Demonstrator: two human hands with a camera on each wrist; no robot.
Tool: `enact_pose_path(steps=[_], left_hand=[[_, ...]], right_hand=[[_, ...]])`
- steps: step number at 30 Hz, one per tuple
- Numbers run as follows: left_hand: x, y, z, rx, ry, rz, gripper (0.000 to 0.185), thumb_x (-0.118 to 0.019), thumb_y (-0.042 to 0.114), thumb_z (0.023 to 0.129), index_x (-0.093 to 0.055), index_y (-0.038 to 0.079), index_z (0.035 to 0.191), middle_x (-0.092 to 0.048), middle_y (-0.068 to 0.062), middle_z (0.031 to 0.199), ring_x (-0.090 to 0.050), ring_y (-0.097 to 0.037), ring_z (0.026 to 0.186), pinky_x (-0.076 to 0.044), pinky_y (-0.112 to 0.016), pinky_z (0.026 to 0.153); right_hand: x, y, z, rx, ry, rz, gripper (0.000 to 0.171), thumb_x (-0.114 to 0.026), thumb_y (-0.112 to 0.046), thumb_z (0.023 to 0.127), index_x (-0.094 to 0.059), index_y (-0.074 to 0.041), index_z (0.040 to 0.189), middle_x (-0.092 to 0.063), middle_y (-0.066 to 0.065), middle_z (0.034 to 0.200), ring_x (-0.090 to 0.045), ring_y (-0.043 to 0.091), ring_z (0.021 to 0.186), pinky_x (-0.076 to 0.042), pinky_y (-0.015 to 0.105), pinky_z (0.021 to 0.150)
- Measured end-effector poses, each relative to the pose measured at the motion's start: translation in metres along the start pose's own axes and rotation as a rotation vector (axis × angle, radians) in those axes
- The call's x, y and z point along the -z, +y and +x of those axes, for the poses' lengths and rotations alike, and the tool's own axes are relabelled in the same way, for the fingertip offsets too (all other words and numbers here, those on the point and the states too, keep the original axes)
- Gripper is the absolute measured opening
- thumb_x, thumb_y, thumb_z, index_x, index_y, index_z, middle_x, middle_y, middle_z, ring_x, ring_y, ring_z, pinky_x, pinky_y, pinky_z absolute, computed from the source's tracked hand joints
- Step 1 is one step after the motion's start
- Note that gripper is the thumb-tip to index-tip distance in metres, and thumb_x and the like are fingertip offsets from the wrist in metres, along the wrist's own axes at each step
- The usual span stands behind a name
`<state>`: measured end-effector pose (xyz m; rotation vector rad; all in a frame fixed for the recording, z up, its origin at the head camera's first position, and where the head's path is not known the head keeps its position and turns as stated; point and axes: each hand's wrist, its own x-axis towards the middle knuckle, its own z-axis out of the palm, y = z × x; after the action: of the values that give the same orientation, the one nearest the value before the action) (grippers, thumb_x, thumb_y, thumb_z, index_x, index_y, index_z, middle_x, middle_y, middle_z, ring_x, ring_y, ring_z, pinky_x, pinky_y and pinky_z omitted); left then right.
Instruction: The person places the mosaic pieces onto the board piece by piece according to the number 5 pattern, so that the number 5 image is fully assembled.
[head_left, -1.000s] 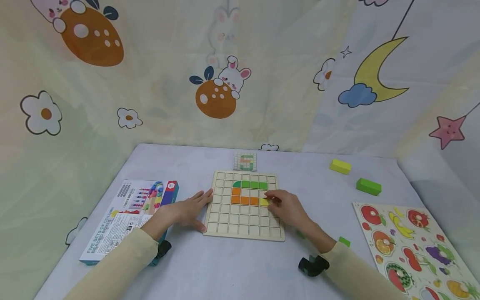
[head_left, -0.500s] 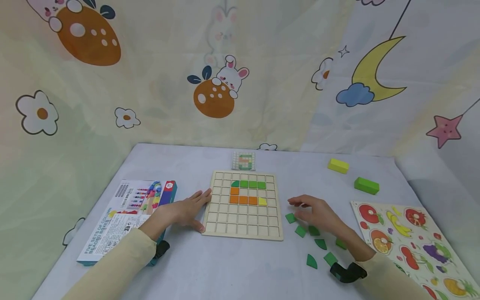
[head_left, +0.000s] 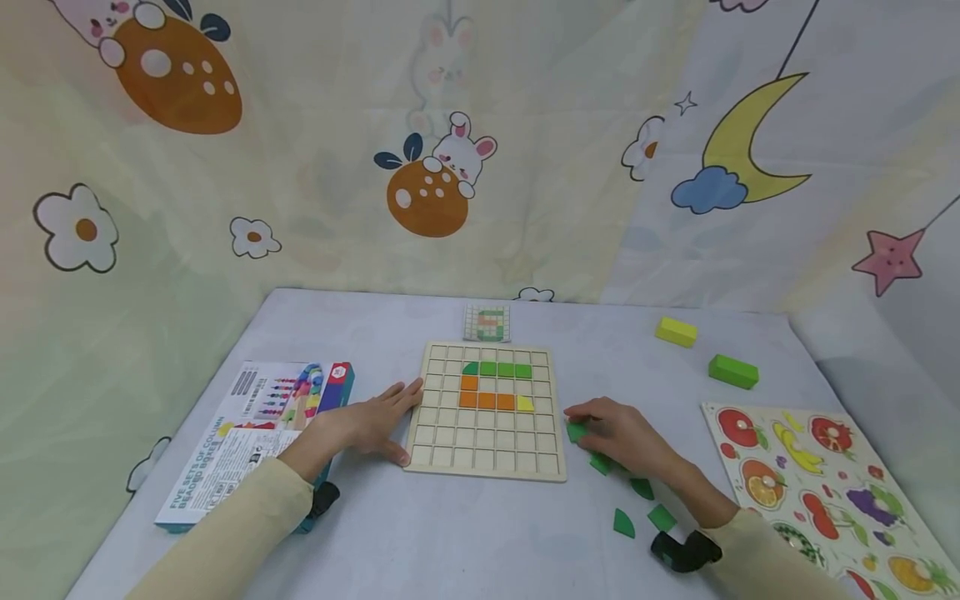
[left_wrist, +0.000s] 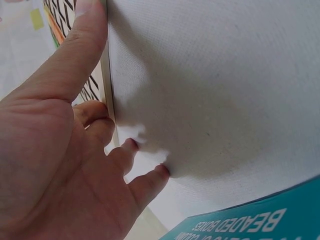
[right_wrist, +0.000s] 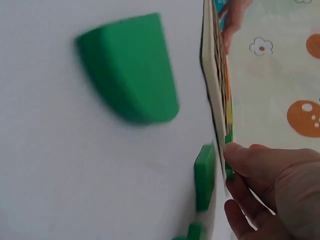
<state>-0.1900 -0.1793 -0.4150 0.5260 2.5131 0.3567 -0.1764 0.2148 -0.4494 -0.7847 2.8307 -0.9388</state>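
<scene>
My left hand (head_left: 375, 425) lies with extended fingers against the left edge of the wooden grid board (head_left: 465, 460); in the left wrist view, the thumb (left_wrist: 65, 60) runs along that edge. Set into the board are a row of green tiles (head_left: 507, 370), several orange tiles (head_left: 487, 401) and one yellow tile (head_left: 525, 403). Just right of the board, my right hand (head_left: 626, 437) pinches a green tile (head_left: 575, 432) between thumb and fingers. Several loose green pieces lie under and below that hand, among them a quarter-round one (head_left: 623, 522) and a square one (head_left: 662, 517).
A small pattern card (head_left: 487, 322) stands behind the board. The bead-toy box (head_left: 225, 450) lies at left, partly under the left forearm. At right are a yellow block (head_left: 677, 332), a green block (head_left: 733, 372) and a fruit puzzle board (head_left: 817, 475).
My right hand has left the yellow tile on the board, moved right to the loose green pieces and taken hold of one. The left hand stays in place.
</scene>
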Motion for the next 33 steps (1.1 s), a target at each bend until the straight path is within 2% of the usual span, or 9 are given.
enact_pose_path(steps=[5,8,14,20,28,33], left_hand=[[-0.001,-0.001,0.001,0.002,-0.002,0.003,0.102,-0.078,0.036,0.079,-0.015,0.014,0.156,0.0,-0.001,0.166,-0.004,-0.03,0.152,-0.026,-0.056,0.116],[-0.002,-0.002,0.001,0.002,0.0,-0.002,0.102,-0.078,0.036,0.079,-0.016,0.014,0.156,0.001,-0.001,0.166,-0.004,-0.029,0.152,-0.027,-0.056,0.116],[-0.002,-0.002,0.002,0.003,-0.002,-0.001,0.102,-0.078,0.037,0.079,-0.015,0.015,0.157,0.001,0.0,0.166,-0.003,-0.028,0.153,-0.026,-0.055,0.116],[0.0,-0.002,0.001,-0.002,0.0,0.008,0.103,-0.078,0.037,0.079,-0.015,0.014,0.156,0.001,0.0,0.166,-0.003,-0.028,0.153,-0.026,-0.054,0.117],[0.001,-0.002,0.003,-0.012,-0.002,0.011,0.104,-0.078,0.037,0.079,-0.015,0.013,0.156,0.002,-0.001,0.166,-0.003,-0.029,0.152,-0.026,-0.054,0.117],[0.0,-0.002,0.002,-0.014,-0.003,0.004,0.103,-0.079,0.036,0.078,-0.015,0.013,0.156,0.002,-0.002,0.166,-0.003,-0.029,0.152,-0.026,-0.054,0.117]], right_hand=[[-0.008,-0.02,0.017,0.032,0.034,0.048,0.043,-0.076,-0.009,0.082,-0.066,-0.01,0.123,-0.069,-0.001,0.112,-0.064,0.019,0.106,-0.052,0.042,0.093],[-0.019,-0.029,0.03,0.064,0.052,0.038,0.042,-0.077,-0.007,0.081,-0.066,-0.008,0.121,-0.07,0.002,0.11,-0.063,0.02,0.103,-0.053,0.04,0.09],[-0.037,-0.04,0.046,0.016,0.052,0.014,0.039,-0.077,-0.008,0.081,-0.068,-0.008,0.119,-0.069,0.003,0.113,-0.062,0.017,0.103,-0.054,0.032,0.087],[-0.04,-0.045,0.048,-0.021,0.06,0.002,0.039,-0.078,-0.008,0.08,-0.069,-0.011,0.117,-0.069,-0.001,0.112,-0.06,0.015,0.104,-0.053,0.033,0.089],[-0.04,-0.046,0.047,0.006,0.06,-0.03,0.037,-0.079,-0.009,0.079,-0.07,-0.013,0.115,-0.069,-0.001,0.111,-0.06,0.015,0.104,-0.054,0.032,0.088],[-0.029,-0.042,0.041,-0.014,0.086,-0.023,0.036,-0.075,-0.011,0.084,-0.068,-0.014,0.119,-0.069,-0.003,0.111,-0.061,0.014,0.1,-0.054,0.033,0.085]])
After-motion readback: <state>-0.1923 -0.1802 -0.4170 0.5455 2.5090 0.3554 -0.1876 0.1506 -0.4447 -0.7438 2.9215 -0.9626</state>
